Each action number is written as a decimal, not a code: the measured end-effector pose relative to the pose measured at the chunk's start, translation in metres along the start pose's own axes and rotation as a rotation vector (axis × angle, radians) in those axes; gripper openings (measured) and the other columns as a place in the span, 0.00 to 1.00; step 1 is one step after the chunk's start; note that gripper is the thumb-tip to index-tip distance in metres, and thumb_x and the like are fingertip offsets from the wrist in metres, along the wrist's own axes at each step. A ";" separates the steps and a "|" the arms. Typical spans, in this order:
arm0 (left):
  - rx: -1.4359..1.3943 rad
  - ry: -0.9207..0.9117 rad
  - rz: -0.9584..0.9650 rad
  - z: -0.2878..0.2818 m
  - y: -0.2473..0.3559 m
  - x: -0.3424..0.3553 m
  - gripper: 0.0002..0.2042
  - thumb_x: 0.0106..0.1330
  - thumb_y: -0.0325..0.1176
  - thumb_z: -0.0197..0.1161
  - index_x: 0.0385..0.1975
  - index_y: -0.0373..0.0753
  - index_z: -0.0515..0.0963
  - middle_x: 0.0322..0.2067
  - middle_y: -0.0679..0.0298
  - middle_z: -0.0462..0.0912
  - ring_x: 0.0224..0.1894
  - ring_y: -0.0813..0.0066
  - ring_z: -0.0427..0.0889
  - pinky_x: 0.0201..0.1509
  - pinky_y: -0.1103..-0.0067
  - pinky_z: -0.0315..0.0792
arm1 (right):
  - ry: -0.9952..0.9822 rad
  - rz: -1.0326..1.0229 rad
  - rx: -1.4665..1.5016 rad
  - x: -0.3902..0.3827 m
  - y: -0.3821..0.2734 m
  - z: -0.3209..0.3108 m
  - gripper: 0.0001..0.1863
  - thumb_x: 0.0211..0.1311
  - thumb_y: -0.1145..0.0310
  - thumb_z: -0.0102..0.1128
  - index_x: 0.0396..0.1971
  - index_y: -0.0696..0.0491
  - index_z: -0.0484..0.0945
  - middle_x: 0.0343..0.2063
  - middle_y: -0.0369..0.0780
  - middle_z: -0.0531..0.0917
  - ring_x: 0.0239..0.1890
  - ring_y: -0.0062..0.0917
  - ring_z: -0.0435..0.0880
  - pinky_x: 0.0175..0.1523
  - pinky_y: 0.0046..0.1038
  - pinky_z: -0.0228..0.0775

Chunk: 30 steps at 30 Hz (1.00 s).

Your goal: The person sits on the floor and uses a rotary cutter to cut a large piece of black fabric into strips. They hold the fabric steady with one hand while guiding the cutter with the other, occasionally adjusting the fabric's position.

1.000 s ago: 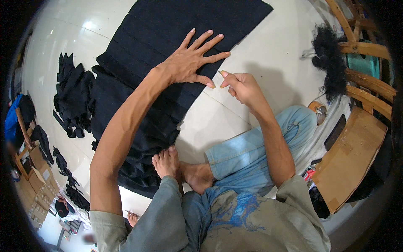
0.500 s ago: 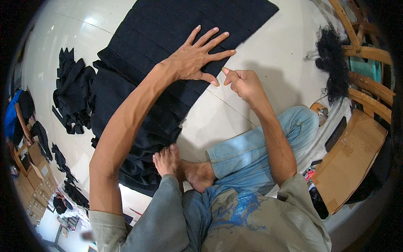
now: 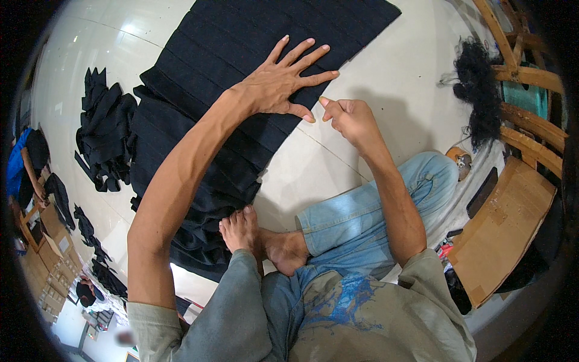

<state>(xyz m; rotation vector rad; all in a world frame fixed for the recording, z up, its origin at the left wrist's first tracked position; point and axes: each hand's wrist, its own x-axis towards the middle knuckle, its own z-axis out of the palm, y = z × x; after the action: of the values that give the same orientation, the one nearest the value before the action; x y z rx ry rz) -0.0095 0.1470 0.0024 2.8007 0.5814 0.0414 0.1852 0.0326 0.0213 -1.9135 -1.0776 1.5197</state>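
My left hand (image 3: 289, 78) lies spread on a large black fabric piece (image 3: 259, 24) marked with parallel lines, its thumb by the fabric's right edge. My right hand (image 3: 347, 120) is closed in a pinch just off that edge, close to my left thumb; anything between its fingers is too small to make out. The fabric bunches in folds toward my bare foot (image 3: 240, 229) at the lower middle.
A pile of black strips (image 3: 105, 130) lies left on the tiled floor (image 3: 404, 60). Black tangled fibres (image 3: 473, 90), wooden frames (image 3: 525, 75) and a cardboard sheet (image 3: 500, 229) line the right. People (image 3: 84, 292), boxes (image 3: 54, 241) and more black scraps (image 3: 90, 241) are at the far left.
Over the last second both my hands have shifted slightly right and up in the picture, along with the fabric's edge. Their posture is much the same.
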 end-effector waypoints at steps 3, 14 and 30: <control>0.009 0.005 0.005 0.001 0.000 0.000 0.51 0.45 0.80 0.52 0.74 0.67 0.54 0.77 0.60 0.41 0.77 0.48 0.41 0.77 0.44 0.37 | 0.006 -0.005 0.001 0.000 -0.001 0.000 0.27 0.65 0.48 0.59 0.20 0.59 0.81 0.09 0.35 0.71 0.14 0.21 0.70 0.21 0.29 0.56; 0.011 -0.006 0.001 0.003 -0.001 0.001 0.52 0.44 0.82 0.51 0.73 0.69 0.54 0.77 0.61 0.41 0.78 0.48 0.39 0.77 0.43 0.35 | 0.008 -0.001 -0.013 -0.002 -0.005 -0.002 0.25 0.64 0.51 0.60 0.19 0.60 0.81 0.10 0.36 0.72 0.15 0.21 0.71 0.22 0.29 0.57; 0.015 -0.026 -0.004 0.001 0.000 0.002 0.51 0.47 0.82 0.49 0.74 0.67 0.54 0.77 0.60 0.41 0.78 0.49 0.40 0.77 0.43 0.34 | -0.051 0.064 -0.024 -0.009 -0.007 -0.009 0.26 0.64 0.49 0.59 0.22 0.60 0.83 0.12 0.35 0.72 0.17 0.19 0.69 0.25 0.27 0.57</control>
<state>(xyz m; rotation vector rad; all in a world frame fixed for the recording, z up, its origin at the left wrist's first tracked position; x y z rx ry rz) -0.0074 0.1478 0.0017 2.8106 0.5837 -0.0003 0.1912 0.0306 0.0344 -1.9520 -1.0707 1.6050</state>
